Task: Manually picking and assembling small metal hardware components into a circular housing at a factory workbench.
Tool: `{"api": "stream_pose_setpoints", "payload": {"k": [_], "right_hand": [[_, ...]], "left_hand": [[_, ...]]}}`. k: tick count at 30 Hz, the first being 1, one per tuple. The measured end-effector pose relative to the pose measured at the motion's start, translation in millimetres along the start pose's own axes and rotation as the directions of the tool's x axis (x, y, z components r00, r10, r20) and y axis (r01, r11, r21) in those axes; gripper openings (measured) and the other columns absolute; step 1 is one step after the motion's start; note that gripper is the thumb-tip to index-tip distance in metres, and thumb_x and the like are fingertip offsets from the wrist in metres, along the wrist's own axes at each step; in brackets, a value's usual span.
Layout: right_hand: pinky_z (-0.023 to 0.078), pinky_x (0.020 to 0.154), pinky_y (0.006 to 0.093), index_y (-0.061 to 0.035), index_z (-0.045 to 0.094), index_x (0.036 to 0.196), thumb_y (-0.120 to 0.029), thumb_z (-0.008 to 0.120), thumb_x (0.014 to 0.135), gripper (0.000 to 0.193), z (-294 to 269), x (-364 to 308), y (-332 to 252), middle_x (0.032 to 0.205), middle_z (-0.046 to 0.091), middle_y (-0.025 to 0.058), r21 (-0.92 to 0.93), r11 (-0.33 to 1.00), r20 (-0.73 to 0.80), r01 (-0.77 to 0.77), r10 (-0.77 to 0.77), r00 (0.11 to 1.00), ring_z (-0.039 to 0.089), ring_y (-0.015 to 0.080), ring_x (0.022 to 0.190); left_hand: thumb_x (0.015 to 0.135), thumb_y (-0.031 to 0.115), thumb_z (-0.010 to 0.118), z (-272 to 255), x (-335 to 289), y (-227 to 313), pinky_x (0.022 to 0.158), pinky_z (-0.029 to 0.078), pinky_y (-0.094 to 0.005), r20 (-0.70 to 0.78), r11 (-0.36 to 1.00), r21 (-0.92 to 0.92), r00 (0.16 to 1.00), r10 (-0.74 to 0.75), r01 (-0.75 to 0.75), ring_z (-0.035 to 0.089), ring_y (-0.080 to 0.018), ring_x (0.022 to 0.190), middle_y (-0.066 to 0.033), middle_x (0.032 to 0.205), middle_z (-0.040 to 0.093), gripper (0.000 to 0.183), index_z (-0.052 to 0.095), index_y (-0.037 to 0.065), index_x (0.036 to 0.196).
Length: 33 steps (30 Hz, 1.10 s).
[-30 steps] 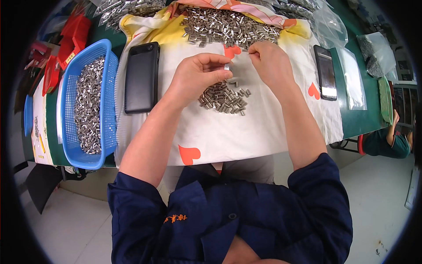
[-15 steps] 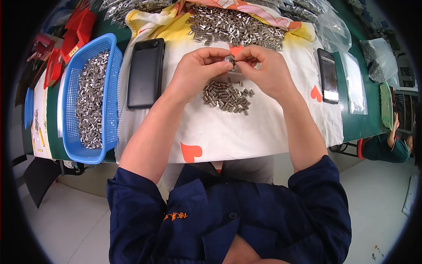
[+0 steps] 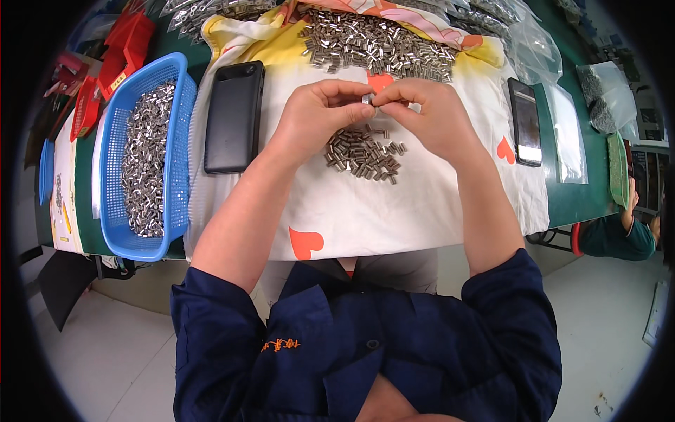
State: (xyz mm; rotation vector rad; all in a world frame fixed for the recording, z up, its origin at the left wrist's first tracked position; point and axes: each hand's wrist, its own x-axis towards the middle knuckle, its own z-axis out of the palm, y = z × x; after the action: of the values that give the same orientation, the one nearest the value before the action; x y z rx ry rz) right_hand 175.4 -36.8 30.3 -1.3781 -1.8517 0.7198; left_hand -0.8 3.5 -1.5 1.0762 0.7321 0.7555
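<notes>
Right hand (image 3: 430,116) has moved to left hand (image 3: 315,116), which pinches a metal piece (image 3: 367,99); right's grip unclear.

small metal piece (image 3: 366,99) partly hidden by fingers (image 3: 394,93), bagged parts (image 3: 483,20) cut off along top edge

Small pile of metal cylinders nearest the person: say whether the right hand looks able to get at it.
Probably yes: the small pile lies close to the right hand, its right side uncovered, though that hand appears busy at the metal piece in the left hand.
</notes>
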Motion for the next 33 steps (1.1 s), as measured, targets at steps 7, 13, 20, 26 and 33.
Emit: {"api": "stream_pose_setpoints", "payload": {"k": [7,13,20,26,33], "right_hand": [[0.043,0.063,0.0231,-0.0023,0.062,0.085,-0.008,0.062,0.073,0.014,-14.3,8.3,14.8,0.075,0.061,0.0035,0.001,0.982,-0.005,-0.191,0.191,0.982,0.054,0.0105,0.066],[0.044,0.069,0.036,-0.0058,0.063,0.081,-0.013,0.057,0.074,0.012,1.7,13.3,43.1,0.079,0.059,0.0103,-0.472,0.882,-0.165,-0.018,-0.068,0.984,0.056,0.0255,0.077],[0.044,0.071,0.0364,-0.0054,0.063,0.082,-0.01,0.055,0.075,0.012,3.8,10.9,39.9,0.079,0.059,0.01,-0.508,0.861,-0.121,-0.019,-0.05,0.991,0.055,0.0257,0.079],[0.044,0.066,0.0247,-0.002,0.062,0.084,-0.006,0.058,0.075,0.011,3.7,2.8,6.1,0.081,0.061,0.0046,0.154,0.98,-0.034,-0.122,0.128,0.991,0.055,0.0124,0.07],[0.047,0.061,0.0264,-0.0015,0.062,0.081,-0.008,0.06,0.073,0.011,5.4,2.4,0.7,0.075,0.062,0.0071,0.046,0.998,-0.038,-0.052,0.053,0.998,0.058,0.0159,0.065]], "left_hand": [[0.075,-0.001,0.062,3.5,-1.2,-0.7,0.072,0.049,-0.0219,0.028,0.987,0.161,1.0,0.003,-0.007,0.059,-0.0115,0.079,-0.0073,0.089,0.062,0.026,0.057,-0.003,0.1],[0.075,0.0,0.063,1.1,0.9,-4.1,0.071,0.048,-0.0209,0.028,0.99,0.134,0.999,0.029,-0.033,0.059,-0.0099,0.078,-0.0056,0.086,0.062,0.024,0.058,-0.002,0.098],[0.075,0.0,0.062,-0.6,2.4,-4.8,0.069,0.047,-0.0195,0.014,0.995,0.071,0.998,0.069,-0.07,0.058,-0.0089,0.076,-0.0051,0.085,0.062,0.024,0.058,-0.002,0.098],[0.075,-0.003,0.061,-1.4,2.4,-2.4,0.073,0.048,-0.0224,-0.008,0.998,-0.045,0.999,0.042,-0.042,0.058,-0.0122,0.08,-0.0083,0.091,0.061,0.029,0.055,-0.002,0.104],[0.075,-0.004,0.06,-2.3,2.0,-3.3,0.074,0.048,-0.0217,-0.019,0.999,-0.044,1.0,0.025,-0.026,0.059,-0.0126,0.081,-0.0095,0.092,0.061,0.027,0.056,-0.003,0.102]]}}
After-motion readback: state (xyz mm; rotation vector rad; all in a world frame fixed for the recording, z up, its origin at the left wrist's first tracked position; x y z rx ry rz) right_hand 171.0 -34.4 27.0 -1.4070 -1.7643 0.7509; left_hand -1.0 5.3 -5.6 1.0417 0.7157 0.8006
